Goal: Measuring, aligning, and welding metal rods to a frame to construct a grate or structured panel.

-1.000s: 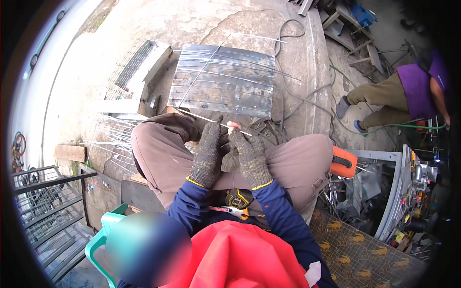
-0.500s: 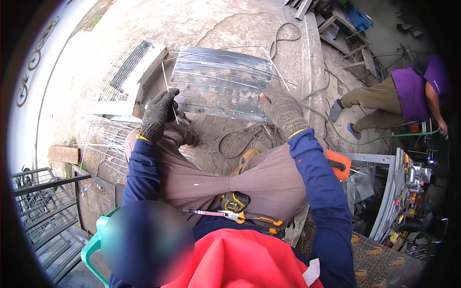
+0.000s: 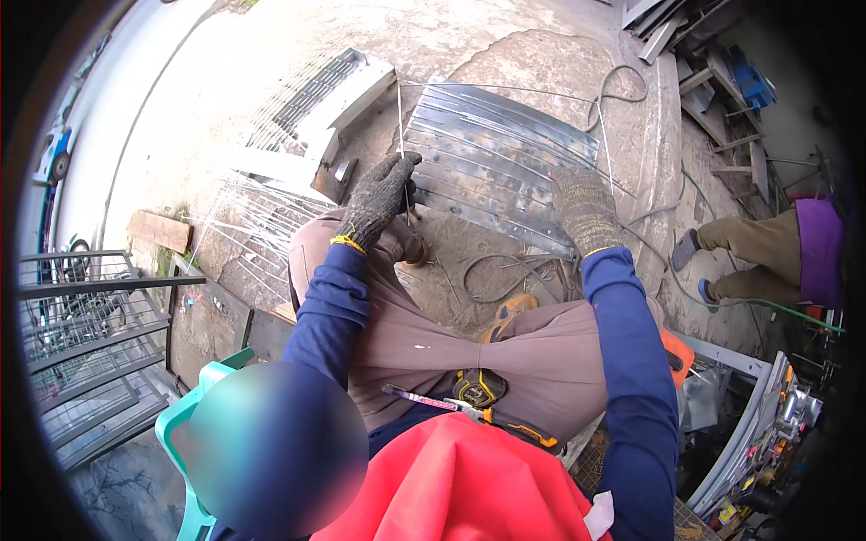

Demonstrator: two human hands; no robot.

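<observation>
My left hand [image 3: 381,200], in a dark knit glove, is closed around a thin bent metal rod [image 3: 400,117]. From that hand the rod runs away from me, turns, and crosses to the right above a grey ribbed metal sheet [image 3: 487,158]. Another bend brings its far-right leg down beside my right hand [image 3: 585,209]. That hand is gloved too, back upward, over the sheet's right edge; its fingers are mostly hidden, and I cannot tell whether it grips the rod. Several thin rods [image 3: 505,122] lie along the sheet.
A tape measure [image 3: 478,388], a marker [image 3: 419,397] and an orange-and-black cutter [image 3: 523,430] lie on my lap. More thin rods [image 3: 257,221] lie at left, near a white metal frame [image 3: 361,95]. A hose [image 3: 622,70] crosses the floor. At right stands a person in purple [image 3: 819,252].
The view has swung, so my hands, the sheet and the floor sit further right in the picture. My left hand still grips the rod. The person in purple is now partly out of view.
</observation>
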